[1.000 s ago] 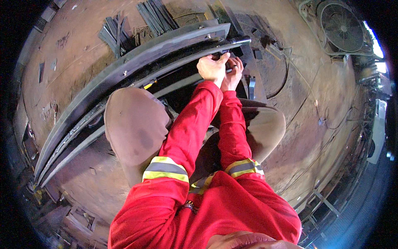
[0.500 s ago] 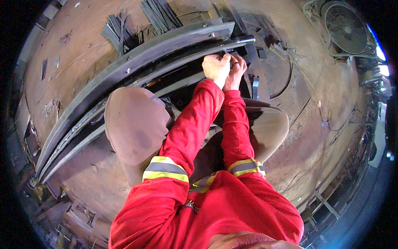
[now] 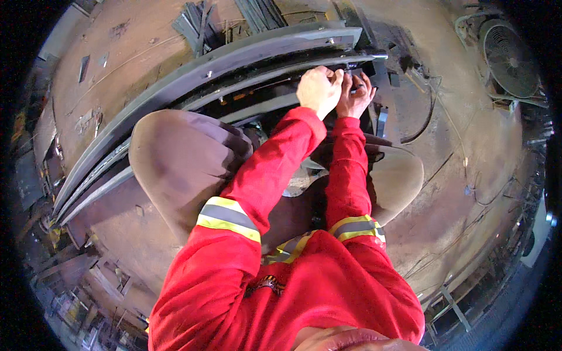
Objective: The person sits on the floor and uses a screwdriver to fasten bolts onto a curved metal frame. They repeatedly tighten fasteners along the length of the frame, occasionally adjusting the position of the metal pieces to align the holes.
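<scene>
Long curved grey metal rails [image 3: 252, 55] lie side by side in front of my knees. Over their right end, my left hand [image 3: 318, 90] is closed in a pinch, its fingertips against or just beside the right hand's fingers. What it pinches, if anything, is too small to make out. My right hand [image 3: 355, 98] is half curled with its fingers pointing up, next to a dark rod end [image 3: 377, 57]. Something small and dark shows among its fingers; its kind is not clear. Small bolt-like studs [image 3: 209, 74] stick out along the rails.
Bundles of dark metal strips [image 3: 260, 14] lie beyond the rails. A large round fan [image 3: 508, 58] stands at the far right. Thin cables [image 3: 462, 137] run over the stained floor on the right. Metal scrap [image 3: 111, 281] is piled at the lower left.
My hands have drawn slightly apart, and the right hand's fingers have loosened and turned upward. The whole view has shifted, so the rails and fan appear farther right.
</scene>
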The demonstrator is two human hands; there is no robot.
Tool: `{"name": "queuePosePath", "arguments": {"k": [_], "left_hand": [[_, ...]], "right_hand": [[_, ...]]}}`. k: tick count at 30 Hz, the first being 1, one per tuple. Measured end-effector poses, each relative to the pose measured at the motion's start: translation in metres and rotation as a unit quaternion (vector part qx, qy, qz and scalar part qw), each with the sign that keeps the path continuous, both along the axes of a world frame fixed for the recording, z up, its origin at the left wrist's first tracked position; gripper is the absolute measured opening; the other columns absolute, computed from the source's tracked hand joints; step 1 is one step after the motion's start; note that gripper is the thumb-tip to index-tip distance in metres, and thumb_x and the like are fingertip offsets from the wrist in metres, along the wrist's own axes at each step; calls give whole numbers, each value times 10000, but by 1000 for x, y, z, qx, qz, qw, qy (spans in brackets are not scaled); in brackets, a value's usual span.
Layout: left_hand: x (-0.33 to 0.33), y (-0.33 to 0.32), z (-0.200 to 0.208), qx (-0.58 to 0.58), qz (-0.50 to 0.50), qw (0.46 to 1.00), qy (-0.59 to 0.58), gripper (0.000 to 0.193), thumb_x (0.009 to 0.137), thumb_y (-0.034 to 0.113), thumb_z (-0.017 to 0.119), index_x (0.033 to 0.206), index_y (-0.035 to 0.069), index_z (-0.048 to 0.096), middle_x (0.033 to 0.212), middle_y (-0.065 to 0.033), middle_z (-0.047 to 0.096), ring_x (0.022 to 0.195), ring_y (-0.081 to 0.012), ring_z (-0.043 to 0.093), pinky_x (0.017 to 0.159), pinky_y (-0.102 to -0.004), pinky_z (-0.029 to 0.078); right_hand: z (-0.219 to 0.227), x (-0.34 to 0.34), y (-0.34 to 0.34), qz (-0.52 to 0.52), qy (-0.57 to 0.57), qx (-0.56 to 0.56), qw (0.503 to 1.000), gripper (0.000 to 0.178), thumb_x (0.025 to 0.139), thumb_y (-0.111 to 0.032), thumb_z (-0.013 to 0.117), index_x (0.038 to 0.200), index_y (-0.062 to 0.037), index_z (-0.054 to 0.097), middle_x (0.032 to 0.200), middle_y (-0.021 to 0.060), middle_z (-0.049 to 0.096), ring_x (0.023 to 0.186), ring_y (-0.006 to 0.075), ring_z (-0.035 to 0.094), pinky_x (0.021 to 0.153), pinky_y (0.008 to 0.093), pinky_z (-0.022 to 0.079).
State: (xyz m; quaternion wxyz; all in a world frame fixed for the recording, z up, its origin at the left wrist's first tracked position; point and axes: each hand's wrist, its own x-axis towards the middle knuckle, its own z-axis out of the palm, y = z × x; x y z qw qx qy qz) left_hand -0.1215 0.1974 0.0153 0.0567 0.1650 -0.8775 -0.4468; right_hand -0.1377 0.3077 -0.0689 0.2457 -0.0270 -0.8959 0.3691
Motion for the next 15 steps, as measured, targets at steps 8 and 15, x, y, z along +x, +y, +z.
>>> {"name": "queuePosePath", "arguments": {"k": [8, 15], "left_hand": [[81, -107, 38, -337, -100, 907, -230, 449, 784, 306, 597, 1106, -3, 539, 822, -209, 665, 798, -353, 667, 704, -460, 534], [94, -143, 12, -435, -104, 875, -188, 248, 782, 180, 577, 974, 24, 588, 763, -161, 671, 723, -313, 677, 631, -409, 537]], "right_hand": [[1, -8, -6, -8, -78, -123, 989, 363, 875, -401, 567, 909, -64, 698, 1178, 132, 564, 1238, 253, 408, 1117, 506, 104], [14, -5, -15, -15, -116, -99, 988, 362, 908, -370, 501, 892, -67, 699, 1162, 105, 579, 1267, 220, 372, 1125, 503, 73]]}}
